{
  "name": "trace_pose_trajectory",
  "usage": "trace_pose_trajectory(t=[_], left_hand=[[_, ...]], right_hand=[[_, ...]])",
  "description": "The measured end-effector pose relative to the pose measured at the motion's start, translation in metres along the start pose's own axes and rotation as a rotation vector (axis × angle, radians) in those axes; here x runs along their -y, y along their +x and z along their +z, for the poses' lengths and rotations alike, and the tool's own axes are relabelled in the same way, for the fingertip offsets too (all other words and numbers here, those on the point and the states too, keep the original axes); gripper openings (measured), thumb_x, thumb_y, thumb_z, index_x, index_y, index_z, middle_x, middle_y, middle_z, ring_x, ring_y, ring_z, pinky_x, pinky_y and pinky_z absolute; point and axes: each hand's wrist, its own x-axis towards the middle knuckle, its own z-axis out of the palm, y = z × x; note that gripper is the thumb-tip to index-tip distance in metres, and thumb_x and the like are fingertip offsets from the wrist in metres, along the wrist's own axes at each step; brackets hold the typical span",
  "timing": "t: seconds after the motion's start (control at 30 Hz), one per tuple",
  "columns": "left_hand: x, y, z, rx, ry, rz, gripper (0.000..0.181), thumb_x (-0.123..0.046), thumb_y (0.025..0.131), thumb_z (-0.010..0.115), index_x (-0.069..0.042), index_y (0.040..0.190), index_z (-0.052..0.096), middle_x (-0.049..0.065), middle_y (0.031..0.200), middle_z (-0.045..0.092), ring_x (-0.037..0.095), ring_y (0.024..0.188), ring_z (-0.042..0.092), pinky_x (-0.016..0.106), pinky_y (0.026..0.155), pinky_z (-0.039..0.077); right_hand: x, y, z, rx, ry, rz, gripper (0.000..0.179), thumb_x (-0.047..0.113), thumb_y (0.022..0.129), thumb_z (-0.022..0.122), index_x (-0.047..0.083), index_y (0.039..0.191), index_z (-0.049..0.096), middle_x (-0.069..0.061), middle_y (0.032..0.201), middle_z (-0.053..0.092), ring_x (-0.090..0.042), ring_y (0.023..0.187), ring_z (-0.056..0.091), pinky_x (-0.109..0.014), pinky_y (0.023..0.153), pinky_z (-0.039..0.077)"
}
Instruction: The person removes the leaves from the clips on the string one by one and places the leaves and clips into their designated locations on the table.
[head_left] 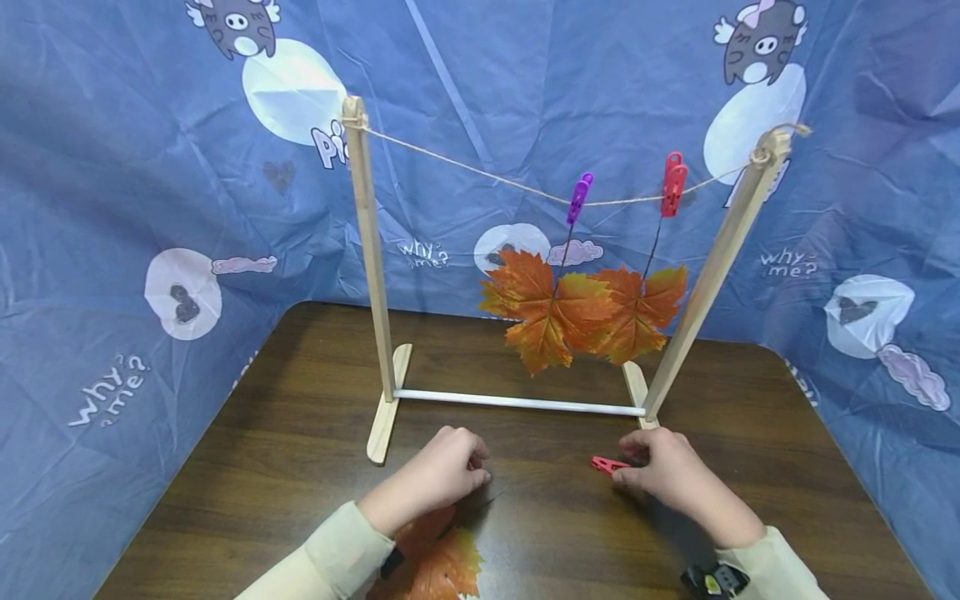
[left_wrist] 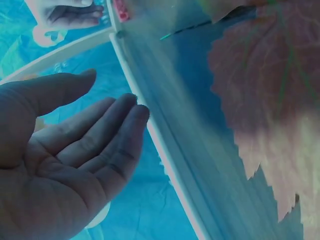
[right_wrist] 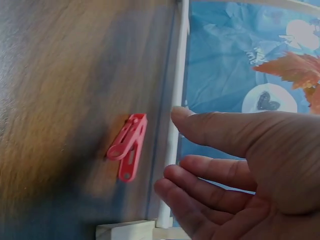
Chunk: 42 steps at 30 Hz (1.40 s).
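Note:
On the table lies a red clothespin (head_left: 608, 465), with my right hand (head_left: 667, 467) close beside it. In the right wrist view the clothespin (right_wrist: 129, 145) shows whole, and the thumb and loosely bent fingers of the hand (right_wrist: 225, 165) stand apart from it. My left hand (head_left: 442, 471) holds nothing, its fingers loosely bent in the left wrist view. Under the left forearm is an orange artificial maple leaf (head_left: 442, 571), partly hidden by the sleeve; its stem (left_wrist: 200, 26) shows in the left wrist view.
A wooden stand with a left post (head_left: 370, 250), a right post (head_left: 716, 275) and a white crossbar (head_left: 517, 402) carries a string (head_left: 465, 171). A purple clothespin (head_left: 580, 198) and a red clothespin (head_left: 673, 185) hold two maple leaves on it. Behind hangs a blue patterned cloth (head_left: 187, 167).

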Motion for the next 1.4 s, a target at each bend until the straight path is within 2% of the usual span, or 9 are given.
trace_pose_trajectory(t=[0.13, 0.3, 0.43, 0.57, 0.8, 1.03, 1.27, 1.4], left_hand=[[0.001, 0.0, -0.007, -0.074, -0.04, 0.032, 0.007, 0.001, 0.081, 0.078, 0.002, 0.088, 0.075, 0.004, 0.076, 0.07, 0.013, 0.068, 0.063, 0.031, 0.064, 0.053], [-0.002, 0.0, -0.02, -0.13, -0.151, 0.025, 0.012, 0.001, 0.083, 0.077, 0.002, 0.095, 0.075, 0.003, 0.082, 0.072, 0.01, 0.072, 0.064, 0.03, 0.067, 0.055], [-0.009, 0.001, -0.033, -0.181, -0.252, 0.022, 0.013, 0.001, 0.084, 0.077, 0.003, 0.097, 0.076, 0.002, 0.084, 0.072, 0.011, 0.075, 0.067, 0.031, 0.071, 0.056], [-0.017, 0.001, -0.046, -0.214, -0.334, 0.011, 0.014, -0.001, 0.087, 0.076, 0.003, 0.1, 0.076, 0.003, 0.086, 0.073, 0.012, 0.078, 0.068, 0.03, 0.073, 0.056], [-0.031, 0.003, -0.063, -0.249, -0.361, 0.034, 0.013, -0.001, 0.088, 0.074, 0.002, 0.099, 0.076, 0.002, 0.086, 0.074, 0.011, 0.078, 0.069, 0.03, 0.073, 0.056], [-0.04, 0.009, -0.08, -0.272, -0.407, 0.046, 0.015, 0.0, 0.089, 0.073, 0.004, 0.102, 0.076, 0.004, 0.09, 0.075, 0.014, 0.082, 0.07, 0.03, 0.075, 0.056], [-0.049, 0.015, -0.092, -0.286, -0.427, 0.048, 0.018, 0.002, 0.088, 0.072, 0.006, 0.105, 0.074, 0.006, 0.091, 0.075, 0.016, 0.084, 0.071, 0.033, 0.076, 0.057], [-0.053, 0.019, -0.098, -0.296, -0.448, 0.041, 0.02, 0.003, 0.088, 0.072, 0.006, 0.107, 0.074, 0.006, 0.092, 0.075, 0.016, 0.086, 0.071, 0.035, 0.078, 0.057]], right_hand=[[0.005, -0.002, -0.005, -0.027, 0.03, 0.007, 0.037, 0.015, 0.077, 0.089, -0.003, 0.105, 0.075, -0.009, 0.094, 0.073, -0.024, 0.085, 0.068, -0.044, 0.075, 0.056], [0.014, -0.006, -0.014, -0.075, 0.105, 0.011, 0.04, 0.019, 0.079, 0.089, -0.004, 0.108, 0.074, -0.012, 0.099, 0.074, -0.024, 0.088, 0.07, -0.041, 0.074, 0.057], [0.024, -0.008, -0.024, -0.102, 0.157, 0.028, 0.042, 0.024, 0.08, 0.089, -0.002, 0.111, 0.075, -0.01, 0.103, 0.074, -0.025, 0.092, 0.071, -0.038, 0.076, 0.057], [0.039, -0.01, -0.034, -0.123, 0.193, 0.011, 0.043, 0.026, 0.083, 0.087, 0.002, 0.115, 0.074, -0.007, 0.107, 0.074, -0.023, 0.095, 0.07, -0.035, 0.076, 0.057], [0.069, -0.015, -0.054, -0.198, 0.22, -0.079, 0.038, 0.024, 0.084, 0.087, 0.005, 0.114, 0.076, -0.003, 0.104, 0.075, -0.018, 0.092, 0.07, -0.026, 0.076, 0.055], [0.098, -0.017, -0.081, -0.233, 0.196, -0.161, 0.037, 0.027, 0.085, 0.086, 0.008, 0.116, 0.075, -0.001, 0.108, 0.074, -0.016, 0.093, 0.07, -0.027, 0.077, 0.056], [0.117, -0.013, -0.102, -0.269, 0.157, -0.219, 0.038, 0.033, 0.085, 0.085, 0.01, 0.115, 0.076, 0.001, 0.106, 0.074, -0.014, 0.091, 0.07, -0.024, 0.073, 0.056], [0.123, -0.009, -0.109, -0.286, 0.155, -0.247, 0.035, 0.029, 0.085, 0.085, 0.01, 0.114, 0.076, 0.0, 0.104, 0.074, -0.013, 0.088, 0.07, -0.023, 0.071, 0.055]])
